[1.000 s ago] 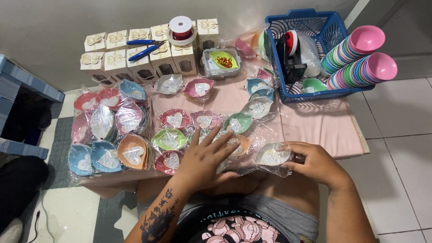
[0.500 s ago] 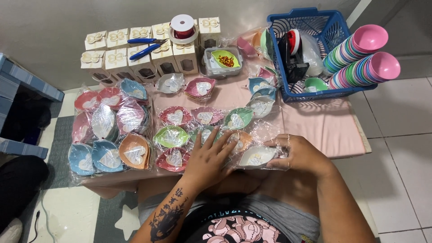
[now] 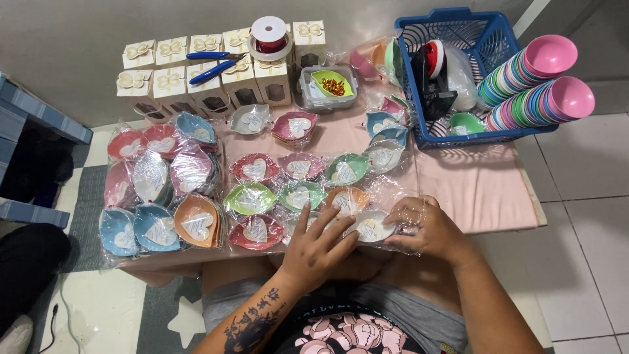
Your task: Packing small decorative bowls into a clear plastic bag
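My left hand [image 3: 316,246] rests fingers spread on a clear plastic wrapper at the near edge of the low pink-covered table [image 3: 485,190]. My right hand [image 3: 422,226] pinches the right end of the same wrapper, which holds a small white bowl with a heart tag [image 3: 373,228]. Rows of wrapped leaf-shaped bowls in pink, green, orange and blue [image 3: 288,180] lie just beyond my fingers.
A pile of wrapped bowls [image 3: 160,196] lies at the left. Cream gift boxes [image 3: 196,72] stand at the back with blue pliers [image 3: 209,65] and a red ribbon spool [image 3: 268,33]. At the right a blue basket [image 3: 472,52] sits beside stacked coloured bowls [image 3: 534,85].
Both hands drew the wrapped white bowl leftward and closer together; my right hand moved in from the right, and my left hand shifted slightly toward me.
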